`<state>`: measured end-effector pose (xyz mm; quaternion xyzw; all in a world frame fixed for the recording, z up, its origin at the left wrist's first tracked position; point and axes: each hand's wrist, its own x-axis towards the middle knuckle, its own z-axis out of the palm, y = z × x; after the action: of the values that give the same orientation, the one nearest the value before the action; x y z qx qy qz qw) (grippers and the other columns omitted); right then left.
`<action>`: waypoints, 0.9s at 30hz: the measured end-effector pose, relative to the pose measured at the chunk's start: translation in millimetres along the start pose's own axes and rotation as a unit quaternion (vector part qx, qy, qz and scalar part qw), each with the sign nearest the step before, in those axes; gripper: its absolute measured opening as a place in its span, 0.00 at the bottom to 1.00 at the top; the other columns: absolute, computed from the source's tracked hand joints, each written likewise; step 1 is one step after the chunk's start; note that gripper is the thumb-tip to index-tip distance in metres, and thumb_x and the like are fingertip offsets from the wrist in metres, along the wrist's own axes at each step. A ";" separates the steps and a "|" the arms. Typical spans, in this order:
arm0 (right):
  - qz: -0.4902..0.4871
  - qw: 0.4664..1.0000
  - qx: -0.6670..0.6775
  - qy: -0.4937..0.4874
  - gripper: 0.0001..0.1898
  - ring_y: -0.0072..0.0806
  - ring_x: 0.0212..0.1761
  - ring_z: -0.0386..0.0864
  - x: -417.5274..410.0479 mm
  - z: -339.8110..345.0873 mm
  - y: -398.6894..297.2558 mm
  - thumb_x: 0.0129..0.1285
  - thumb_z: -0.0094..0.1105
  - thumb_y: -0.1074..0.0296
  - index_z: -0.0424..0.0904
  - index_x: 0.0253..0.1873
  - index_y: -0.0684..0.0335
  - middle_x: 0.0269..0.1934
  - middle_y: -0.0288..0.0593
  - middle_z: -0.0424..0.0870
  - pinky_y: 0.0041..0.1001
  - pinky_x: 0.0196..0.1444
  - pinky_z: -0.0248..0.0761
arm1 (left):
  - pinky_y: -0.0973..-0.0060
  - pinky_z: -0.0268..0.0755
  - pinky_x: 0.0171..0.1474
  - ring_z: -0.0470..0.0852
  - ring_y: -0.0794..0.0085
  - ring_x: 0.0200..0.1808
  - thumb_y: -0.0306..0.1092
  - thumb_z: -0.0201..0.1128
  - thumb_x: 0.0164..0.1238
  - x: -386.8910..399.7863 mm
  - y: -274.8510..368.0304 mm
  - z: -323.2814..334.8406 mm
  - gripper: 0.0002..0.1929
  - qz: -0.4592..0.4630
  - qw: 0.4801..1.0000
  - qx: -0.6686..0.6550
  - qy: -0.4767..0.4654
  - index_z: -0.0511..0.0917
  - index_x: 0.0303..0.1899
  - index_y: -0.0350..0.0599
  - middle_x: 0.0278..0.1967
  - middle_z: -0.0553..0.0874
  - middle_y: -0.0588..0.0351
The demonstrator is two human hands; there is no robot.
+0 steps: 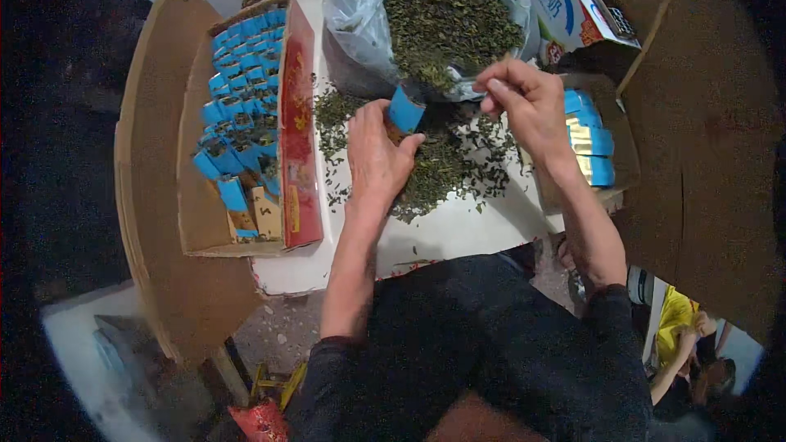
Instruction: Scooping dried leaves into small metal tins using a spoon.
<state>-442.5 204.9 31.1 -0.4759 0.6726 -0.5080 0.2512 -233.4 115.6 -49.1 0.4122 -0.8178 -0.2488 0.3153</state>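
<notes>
My left hand (382, 150) holds a small blue packet (406, 112) upright, its top end towards the bag. To its right, my right hand (528, 101) is raised by the bag's lower edge, thumb and fingertips brought together; whether anything is pinched between them cannot be told. Dried leaves, like loose tea (451, 12), fill a clear plastic bag (356, 18) in front of me. More loose leaves (424, 184) lie heaped and scattered on the white tabletop (454, 236) beneath my hands.
At left, a cardboard box (301, 135) holds rows of blue packets (245, 67) with leaves in their tops. At right, a shallow carton (623, 135) holds blue and gold packets (592, 141). Behind it stands a printed carton (552, 6). A person in yellow (675, 325) is at lower right.
</notes>
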 end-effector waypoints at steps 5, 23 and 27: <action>-0.028 0.997 -0.073 -0.027 0.05 0.18 0.30 0.84 -8.1 4.6 -5.8 0.76 0.61 0.76 0.86 0.44 0.69 0.32 0.38 0.88 0.22 0.32 0.74 | 0.51 0.73 0.60 0.79 0.41 0.58 0.29 0.82 0.50 -5.0 1.9 0.1 0.32 -0.022 0.999 -0.034 0.005 0.76 0.58 0.37 0.53 0.82 0.40; -0.272 0.919 -0.271 -0.085 0.11 0.57 0.38 0.84 -17.4 23.3 -27.1 0.57 0.58 0.81 0.81 0.44 0.64 0.35 0.55 0.83 0.51 0.41 0.75 | 0.48 0.72 0.58 0.79 0.37 0.55 0.28 0.81 0.49 -20.1 0.4 -5.3 0.31 0.005 1.000 -0.029 0.012 0.74 0.56 0.36 0.49 0.81 0.37; -0.298 0.903 -0.299 -0.079 0.12 0.55 0.37 0.85 -16.3 24.1 -26.9 0.53 0.59 0.84 0.80 0.43 0.66 0.34 0.54 0.83 0.47 0.39 0.78 | 0.50 0.73 0.62 0.78 0.39 0.59 0.32 0.83 0.51 -19.8 -1.8 1.6 0.34 -0.011 1.000 -0.009 -0.006 0.75 0.59 0.36 0.53 0.82 0.40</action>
<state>-405.5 207.9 44.9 -0.7457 0.5974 -0.2947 -0.0134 -224.5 131.3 -57.5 0.4167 -0.8130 -0.2618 0.3113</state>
